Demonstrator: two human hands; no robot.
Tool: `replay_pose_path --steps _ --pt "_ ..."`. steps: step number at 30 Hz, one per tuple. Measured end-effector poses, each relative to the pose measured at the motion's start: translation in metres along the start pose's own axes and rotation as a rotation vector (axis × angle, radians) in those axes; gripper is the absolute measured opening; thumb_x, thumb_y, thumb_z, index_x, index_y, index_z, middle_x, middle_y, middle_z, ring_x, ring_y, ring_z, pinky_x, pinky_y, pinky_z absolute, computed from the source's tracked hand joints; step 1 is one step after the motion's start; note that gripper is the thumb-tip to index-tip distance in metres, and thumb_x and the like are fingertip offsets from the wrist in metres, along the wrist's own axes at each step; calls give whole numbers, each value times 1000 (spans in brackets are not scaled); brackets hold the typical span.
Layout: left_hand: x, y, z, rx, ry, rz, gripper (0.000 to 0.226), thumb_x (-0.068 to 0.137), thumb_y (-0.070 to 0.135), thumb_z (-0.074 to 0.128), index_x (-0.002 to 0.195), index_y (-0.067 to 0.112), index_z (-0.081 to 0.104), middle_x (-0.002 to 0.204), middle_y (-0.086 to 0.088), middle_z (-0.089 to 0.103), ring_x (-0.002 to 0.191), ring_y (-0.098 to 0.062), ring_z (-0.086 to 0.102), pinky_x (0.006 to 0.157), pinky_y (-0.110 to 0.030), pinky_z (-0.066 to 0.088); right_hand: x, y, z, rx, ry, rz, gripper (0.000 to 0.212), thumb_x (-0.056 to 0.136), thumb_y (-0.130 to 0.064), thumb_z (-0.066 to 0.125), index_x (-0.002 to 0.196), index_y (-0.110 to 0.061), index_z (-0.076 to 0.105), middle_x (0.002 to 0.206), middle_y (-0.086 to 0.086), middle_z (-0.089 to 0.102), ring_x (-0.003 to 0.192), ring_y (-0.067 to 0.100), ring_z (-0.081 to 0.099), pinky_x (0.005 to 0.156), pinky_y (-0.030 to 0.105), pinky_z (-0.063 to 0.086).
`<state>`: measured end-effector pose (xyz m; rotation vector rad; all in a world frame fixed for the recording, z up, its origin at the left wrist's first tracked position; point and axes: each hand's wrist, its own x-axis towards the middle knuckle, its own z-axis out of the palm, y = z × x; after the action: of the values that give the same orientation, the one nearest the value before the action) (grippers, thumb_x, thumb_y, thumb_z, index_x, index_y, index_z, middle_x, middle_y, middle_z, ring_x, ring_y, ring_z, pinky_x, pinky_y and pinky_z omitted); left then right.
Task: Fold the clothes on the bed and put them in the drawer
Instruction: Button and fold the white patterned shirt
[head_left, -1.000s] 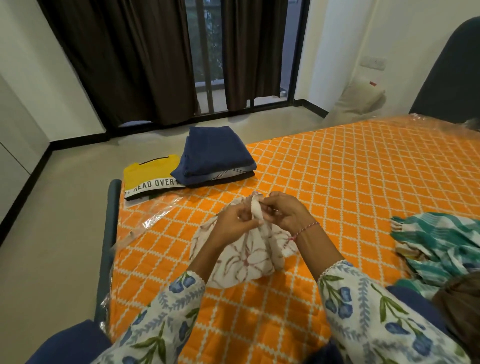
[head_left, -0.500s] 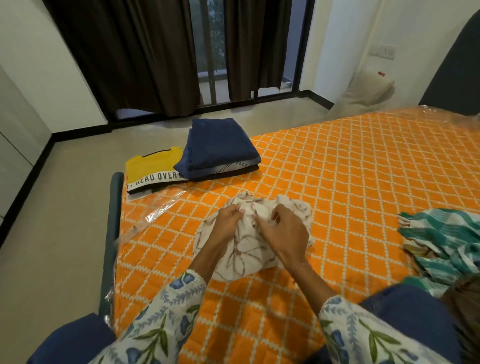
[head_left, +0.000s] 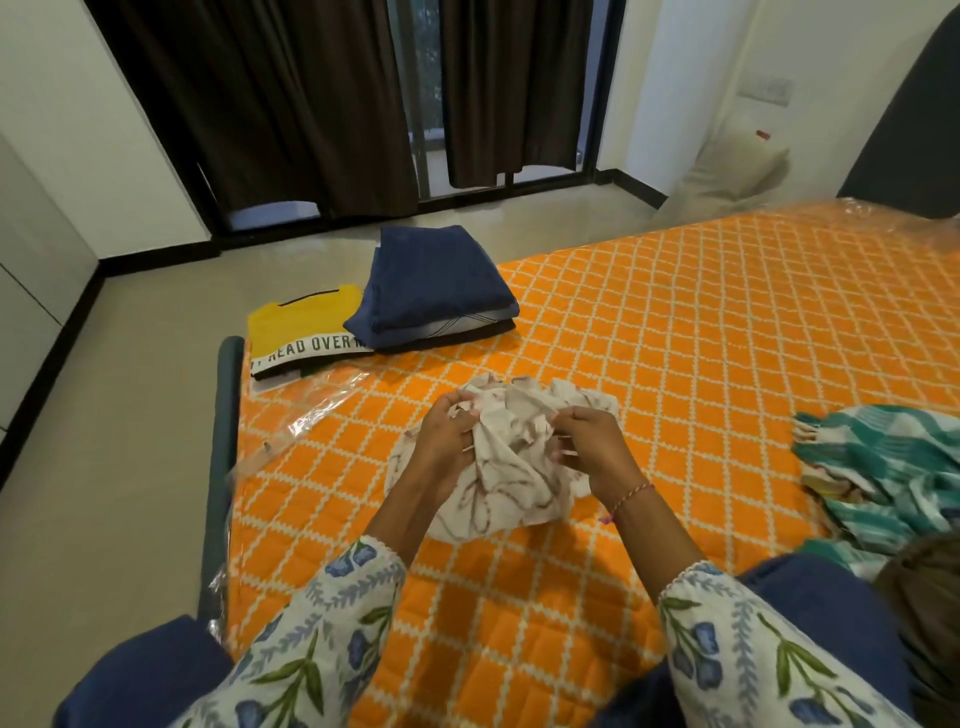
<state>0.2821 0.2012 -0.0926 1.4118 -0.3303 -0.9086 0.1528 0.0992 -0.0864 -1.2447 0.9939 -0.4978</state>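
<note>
Bunching between both hands' fingers, white floral cloth.

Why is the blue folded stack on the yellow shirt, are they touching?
Touching: the head view shows the blue stack overlapping the yellow shirt's right edge, with no gap.

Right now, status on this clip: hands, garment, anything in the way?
Left hand and right hand both gripping the white garment, still bunched on the bed. Two folded items at the far corner. Nothing in the way.
</note>
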Motion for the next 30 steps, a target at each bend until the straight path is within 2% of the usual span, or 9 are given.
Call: replay_pose_path --steps 2,5,6,8,11,14,21,25,30 --pt "-3 6 3 -28 -39 45 26 97 -2 41 87 14 58 87 0 64 72 -17 61 55 -23 52 -2 -12 0 -59 -23 -53 27 94 -4 56 66 -8 55 66 9 46 51 18 37 45 23 37" --pt "-10 16 8 -25 -68 112 22 93 0 51 89 11 68 92 3 68 83 -13 64 64 -22 54 -7 -24 3 -158 -46 -166 24 95 -5 54 71 -7 52 68 6 51 51 16 46 47 21 42" --pt "-10 18 9 -21 -66 140 16 90 2 57 93 12 70 97 5 69 90 -12 65 71 -24 54 -8 -27 5 -142 -59 -176 21 95 -5 54 74 -7 53 67 5 52 50 14 48 46 21 43" --pt "-10 21 12 32 -61 212 25 83 -6 63 101 10 68 107 2 68 99 -14 65 82 -31 55 -11 -32 6 -59 -92 -158 13 94 -3 55 81 -5 57 65 6 52 48 12 49 47 19 46" --pt "-11 25 13 132 -32 266 44 78 -19 54 108 11 65 121 -5 62 105 -19 63 85 -34 55 -13 -37 7 106 -177 -66 6 88 0 63 83 -3 63 65 3 57 56 10 54 55 14 51" --pt "-12 28 11 88 -86 241 46 80 -19 51 107 14 66 124 -5 61 109 -23 61 82 -35 55 -18 -39 5 156 -208 -60 10 86 0 64 82 -9 65 70 -1 63 63 7 59 60 17 54" --pt "-15 23 16 -22 -92 210 41 84 -17 50 101 16 66 114 -1 64 107 -17 61 86 -32 52 -24 -28 20 -2 -10 -306 12 90 0 58 80 -7 59 69 12 58 53 16 55 56 28 52" --pt "-17 18 20 60 7 247 33 83 -14 53 89 16 65 100 -4 66 90 -18 63 70 -25 52 -26 -24 28 93 20 -233 14 85 6 60 80 -7 59 73 10 60 61 17 58 60 26 53" --pt "-23 16 21 213 94 341 28 81 -9 61 70 16 66 78 4 66 80 -5 61 75 -19 50 -27 -22 30 190 -8 -155 12 83 8 60 80 -4 59 77 14 56 67 19 58 58 20 55"
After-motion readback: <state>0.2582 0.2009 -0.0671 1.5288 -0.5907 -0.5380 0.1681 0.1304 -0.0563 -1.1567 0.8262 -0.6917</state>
